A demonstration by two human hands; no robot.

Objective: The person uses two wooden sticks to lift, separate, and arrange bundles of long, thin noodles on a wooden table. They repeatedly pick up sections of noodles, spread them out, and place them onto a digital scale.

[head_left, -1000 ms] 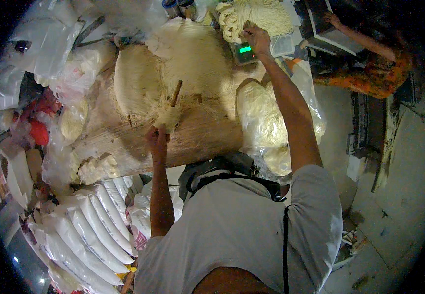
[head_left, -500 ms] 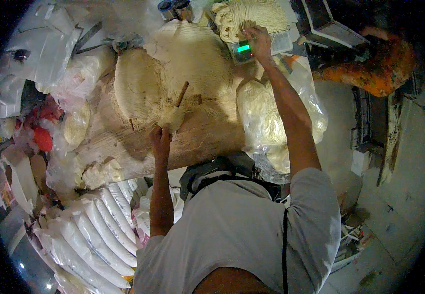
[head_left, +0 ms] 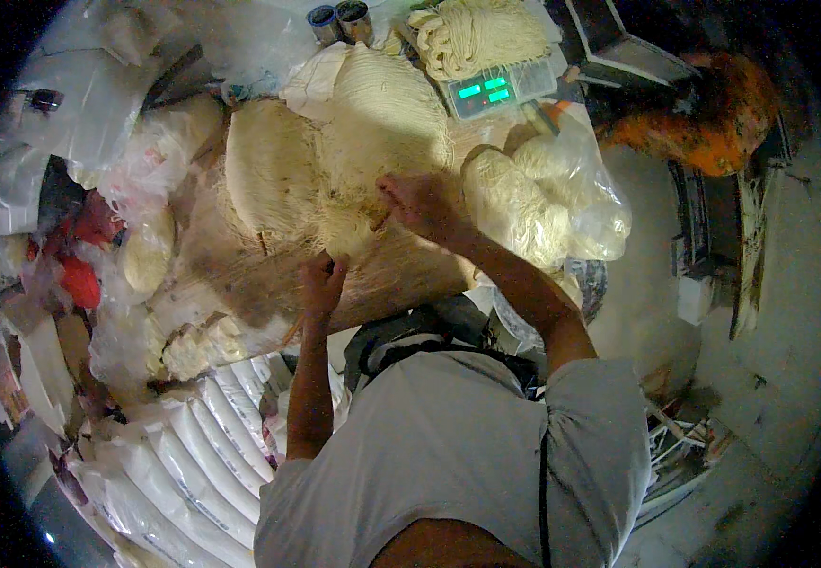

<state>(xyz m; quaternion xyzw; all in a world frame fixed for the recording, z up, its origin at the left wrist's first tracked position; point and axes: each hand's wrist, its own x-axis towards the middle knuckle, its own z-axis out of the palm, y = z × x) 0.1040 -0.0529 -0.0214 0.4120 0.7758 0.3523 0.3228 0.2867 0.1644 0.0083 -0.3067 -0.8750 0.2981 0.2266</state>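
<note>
A large heap of pale fresh noodles [head_left: 372, 133] lies on a brown wooden board [head_left: 401, 275]. My left hand [head_left: 323, 279] grips a small bunch of noodles [head_left: 346, 230] at the heap's near edge. My right hand [head_left: 420, 204] reaches in from the right and pinches strands of the same bunch. A digital scale [head_left: 491, 90] with green digits stands at the far side, with a coil of noodles [head_left: 472, 33] on its pan.
A clear plastic bag of noodles [head_left: 543, 194] sits right of the board. Two metal cans [head_left: 339, 21] stand at the back. White sacks [head_left: 193, 454] are stacked at lower left, plastic bags and red items at left. A person in orange [head_left: 713, 123] is at upper right.
My right hand has drawn back from the scale to the noodle bunch by my left hand. The wooden stick standing in the heap is no longer visible.
</note>
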